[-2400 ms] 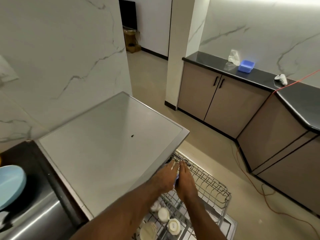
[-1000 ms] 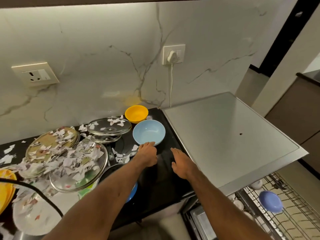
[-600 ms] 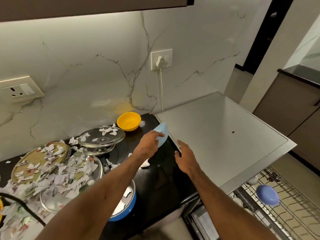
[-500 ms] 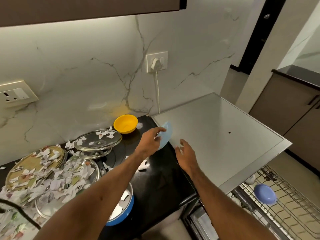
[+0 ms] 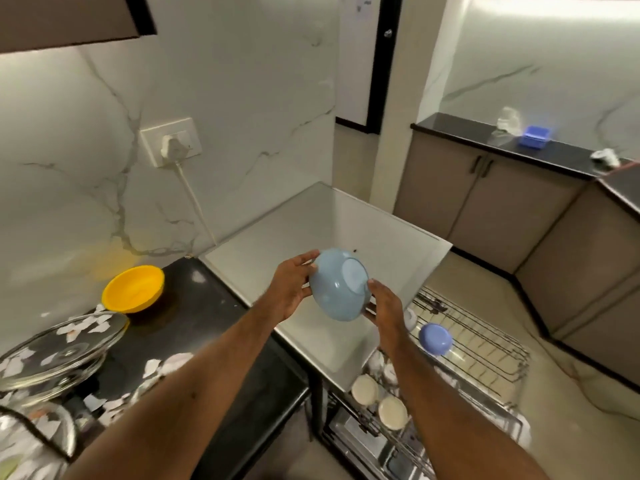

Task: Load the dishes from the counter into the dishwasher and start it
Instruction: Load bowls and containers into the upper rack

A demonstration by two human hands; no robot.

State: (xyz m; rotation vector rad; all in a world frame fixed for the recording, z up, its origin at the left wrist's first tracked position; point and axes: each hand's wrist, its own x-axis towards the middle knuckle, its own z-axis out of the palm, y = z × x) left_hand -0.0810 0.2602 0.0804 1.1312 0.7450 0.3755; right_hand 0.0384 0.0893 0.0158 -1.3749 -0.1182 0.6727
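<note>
A light blue bowl (image 5: 337, 285) hangs upside down in the air above the dishwasher's steel top (image 5: 311, 237), its base turned toward me. My left hand (image 5: 292, 287) grips its left rim with thumb and fingers. My right hand (image 5: 384, 304) holds the right rim from below. Below and to the right the pulled-out wire rack (image 5: 485, 344) carries a small purple-blue bowl (image 5: 435, 339) and several white cups (image 5: 365, 389). A yellow bowl (image 5: 133, 289) sits on the black counter (image 5: 194, 327) by the wall.
Glass lids (image 5: 59, 348) strewn with paper scraps lie at the left of the counter. A plugged-in wall socket (image 5: 171, 142) is above. Beige cabinets (image 5: 485, 199) under a dark worktop with a blue box (image 5: 533, 136) stand across the floor.
My left hand picked the light blue bowl off the counter and turned it over. It moved right over the dishwasher top, and my right hand took hold of its other side.
</note>
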